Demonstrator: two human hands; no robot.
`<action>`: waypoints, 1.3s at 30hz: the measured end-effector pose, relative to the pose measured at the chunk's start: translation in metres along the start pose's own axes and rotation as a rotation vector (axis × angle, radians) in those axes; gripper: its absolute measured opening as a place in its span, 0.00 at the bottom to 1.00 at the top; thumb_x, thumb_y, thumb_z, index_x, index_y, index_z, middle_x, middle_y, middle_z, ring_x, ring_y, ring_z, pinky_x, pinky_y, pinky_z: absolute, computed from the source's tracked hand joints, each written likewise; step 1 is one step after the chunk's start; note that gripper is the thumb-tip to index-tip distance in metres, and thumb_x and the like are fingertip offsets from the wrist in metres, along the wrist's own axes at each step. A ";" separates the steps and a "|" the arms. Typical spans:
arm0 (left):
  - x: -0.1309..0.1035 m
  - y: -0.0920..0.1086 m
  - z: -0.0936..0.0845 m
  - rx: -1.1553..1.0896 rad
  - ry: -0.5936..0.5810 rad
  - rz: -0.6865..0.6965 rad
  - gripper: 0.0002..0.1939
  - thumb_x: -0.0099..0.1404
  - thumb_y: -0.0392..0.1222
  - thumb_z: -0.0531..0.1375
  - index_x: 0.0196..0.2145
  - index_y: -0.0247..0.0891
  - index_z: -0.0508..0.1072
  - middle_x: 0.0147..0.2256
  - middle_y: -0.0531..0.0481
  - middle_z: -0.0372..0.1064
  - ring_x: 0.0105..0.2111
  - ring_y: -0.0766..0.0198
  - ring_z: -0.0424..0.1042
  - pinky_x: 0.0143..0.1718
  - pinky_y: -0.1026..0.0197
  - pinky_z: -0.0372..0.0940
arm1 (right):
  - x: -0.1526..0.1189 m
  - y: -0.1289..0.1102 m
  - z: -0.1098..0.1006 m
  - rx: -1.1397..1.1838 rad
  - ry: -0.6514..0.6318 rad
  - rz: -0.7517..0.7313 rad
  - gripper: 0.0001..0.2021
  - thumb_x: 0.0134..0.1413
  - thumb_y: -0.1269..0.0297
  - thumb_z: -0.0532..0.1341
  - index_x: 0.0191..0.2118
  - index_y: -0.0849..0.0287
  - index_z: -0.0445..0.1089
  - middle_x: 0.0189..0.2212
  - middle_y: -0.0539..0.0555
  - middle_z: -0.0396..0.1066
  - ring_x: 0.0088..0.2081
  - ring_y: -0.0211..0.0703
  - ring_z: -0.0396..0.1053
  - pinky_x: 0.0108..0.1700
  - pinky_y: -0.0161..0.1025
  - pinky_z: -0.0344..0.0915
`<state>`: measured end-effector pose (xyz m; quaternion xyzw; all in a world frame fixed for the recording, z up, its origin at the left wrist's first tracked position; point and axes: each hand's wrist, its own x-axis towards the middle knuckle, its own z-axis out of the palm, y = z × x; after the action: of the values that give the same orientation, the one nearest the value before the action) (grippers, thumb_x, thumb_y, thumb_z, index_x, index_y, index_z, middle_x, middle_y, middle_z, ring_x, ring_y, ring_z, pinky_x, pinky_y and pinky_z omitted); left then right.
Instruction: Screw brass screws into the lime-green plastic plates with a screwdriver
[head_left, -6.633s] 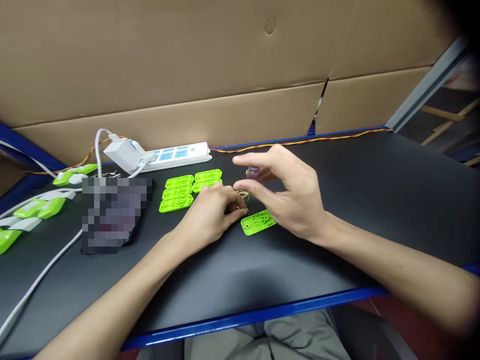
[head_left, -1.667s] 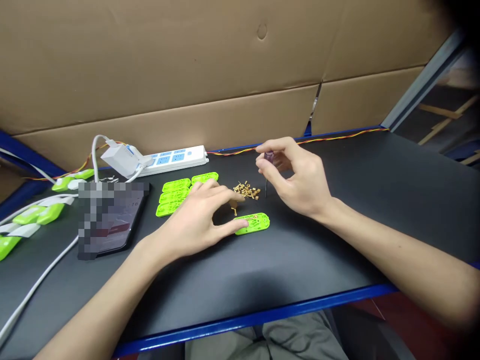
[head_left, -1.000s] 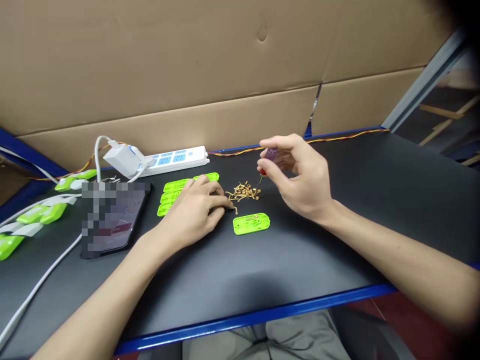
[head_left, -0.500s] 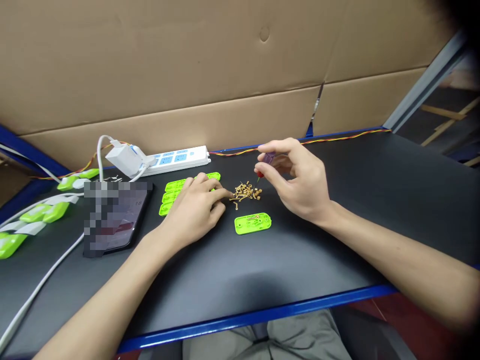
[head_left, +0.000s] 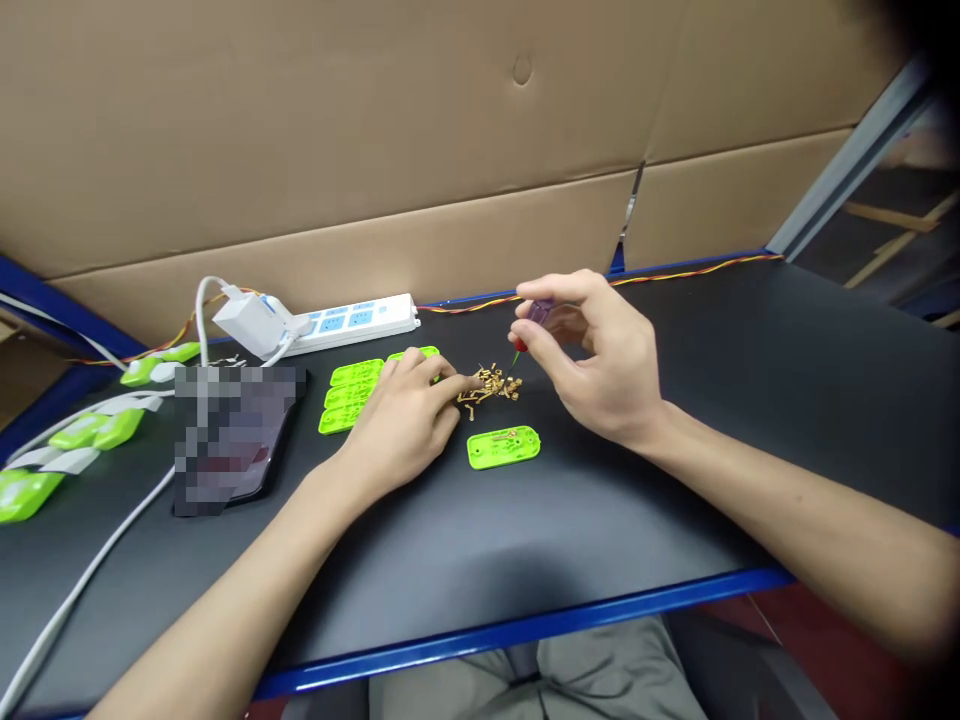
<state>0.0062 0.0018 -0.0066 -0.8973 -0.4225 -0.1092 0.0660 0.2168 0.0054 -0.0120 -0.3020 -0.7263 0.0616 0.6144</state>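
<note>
I am looking at a small assembly workbench; black mat [head_left: 675, 480], cardboard backing [head_left: 375, 150], power strip [head_left: 352, 318], stacked green plastic parts [head_left: 352, 385].

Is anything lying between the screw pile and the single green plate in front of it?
Nothing visible. Bare black table separates the screw pile from the green plate. The left hand sits to the pile's left, the right hand above right.

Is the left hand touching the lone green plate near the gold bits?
Apart. The head view shows bare black table between the left hand and the green plate.
</note>
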 end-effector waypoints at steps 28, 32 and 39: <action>0.010 0.012 0.000 -0.114 -0.065 0.098 0.19 0.67 0.34 0.48 0.46 0.47 0.76 0.44 0.47 0.65 0.43 0.54 0.58 0.46 0.48 0.58 | 0.007 0.008 -0.006 -0.094 0.148 0.074 0.12 0.61 0.63 0.59 0.51 0.50 0.66 0.40 0.53 0.72 0.35 0.41 0.74 0.37 0.42 0.77; 0.008 0.013 -0.004 -0.099 -0.031 0.080 0.15 0.65 0.35 0.51 0.39 0.43 0.77 0.44 0.47 0.67 0.43 0.54 0.58 0.46 0.48 0.57 | 0.006 0.005 -0.004 -0.083 0.114 0.094 0.12 0.62 0.64 0.59 0.51 0.51 0.66 0.40 0.52 0.72 0.36 0.41 0.75 0.36 0.40 0.77; 0.009 0.008 0.001 -0.148 0.013 0.079 0.13 0.68 0.42 0.55 0.45 0.45 0.78 0.43 0.48 0.69 0.42 0.55 0.58 0.46 0.50 0.57 | 0.004 -0.002 -0.001 -0.054 0.061 0.076 0.11 0.61 0.66 0.59 0.50 0.53 0.67 0.42 0.52 0.72 0.38 0.39 0.75 0.37 0.38 0.77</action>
<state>0.0181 0.0031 -0.0055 -0.9149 -0.3773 -0.1432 0.0066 0.2165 0.0055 -0.0075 -0.3474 -0.6967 0.0561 0.6251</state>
